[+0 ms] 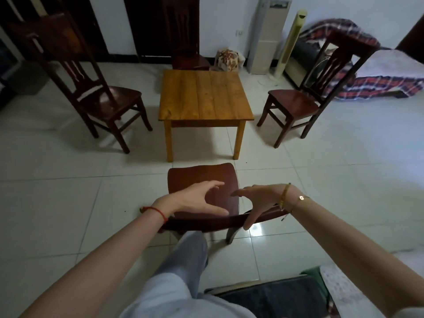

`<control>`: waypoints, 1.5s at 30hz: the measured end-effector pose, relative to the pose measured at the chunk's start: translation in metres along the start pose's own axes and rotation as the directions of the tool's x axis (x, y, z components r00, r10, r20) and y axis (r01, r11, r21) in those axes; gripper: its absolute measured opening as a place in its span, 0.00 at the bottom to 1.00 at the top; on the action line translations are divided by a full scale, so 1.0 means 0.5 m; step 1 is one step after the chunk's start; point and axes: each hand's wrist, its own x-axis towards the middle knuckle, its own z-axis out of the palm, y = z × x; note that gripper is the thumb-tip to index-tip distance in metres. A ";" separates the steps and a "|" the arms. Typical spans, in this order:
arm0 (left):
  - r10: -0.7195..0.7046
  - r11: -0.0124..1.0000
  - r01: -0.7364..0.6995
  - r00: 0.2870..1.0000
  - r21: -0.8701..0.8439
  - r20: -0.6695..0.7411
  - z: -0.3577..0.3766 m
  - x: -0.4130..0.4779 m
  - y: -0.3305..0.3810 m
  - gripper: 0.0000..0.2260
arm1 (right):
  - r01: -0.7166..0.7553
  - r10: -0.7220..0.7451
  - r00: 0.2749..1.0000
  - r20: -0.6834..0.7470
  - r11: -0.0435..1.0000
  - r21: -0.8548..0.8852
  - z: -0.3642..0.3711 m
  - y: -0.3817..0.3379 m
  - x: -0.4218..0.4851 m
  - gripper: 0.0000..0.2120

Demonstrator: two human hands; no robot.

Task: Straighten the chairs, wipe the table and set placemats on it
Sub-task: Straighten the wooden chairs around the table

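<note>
From the head camera I look down on the near chair, dark reddish-brown wood with a glossy, gently dished seat. Its seat front faces the table, with a strip of tiled floor between them. The curved top rail of its back runs under my view, closest to the body.

My left hand is spread wide, thumb and fingers apart, over the rail and the back of the seat; I cannot tell whether it touches the wood. My right hand is also unclenched, its fingers lying straight down across the rail and its thumb pointing towards the other hand. The two hands are near each other but apart.

The table is small, square and honey-coloured, with a planked top. A dark left chair and right chair stand at angles on either side of it. A far chair sits just behind it.
</note>
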 end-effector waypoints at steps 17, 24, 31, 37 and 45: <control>-0.137 0.859 0.139 0.990 0.492 -0.040 0.097 -0.041 -0.035 0.27 | 0.068 -0.123 0.895 -0.429 0.988 -0.141 0.152 0.022 0.001 0.11; -0.092 0.873 0.131 0.990 0.471 -0.105 0.097 -0.046 -0.029 0.15 | 0.005 -0.090 0.852 -0.516 0.986 -0.165 0.149 0.022 0.017 0.08; -0.074 0.873 0.122 0.990 0.472 -0.118 0.027 -0.020 -0.031 0.15 | -0.017 -0.074 0.863 -0.499 0.984 -0.176 0.091 0.023 0.060 0.08; -0.079 0.884 0.139 0.985 0.445 -0.150 -0.065 0.061 -0.053 0.17 | 0.009 -0.108 0.839 -0.533 0.983 -0.185 -0.010 0.050 0.116 0.09; -0.056 0.875 0.149 0.977 0.461 -0.208 -0.187 0.211 -0.087 0.23 | -0.059 -0.072 0.822 -0.565 0.976 -0.210 -0.172 0.130 0.235 0.09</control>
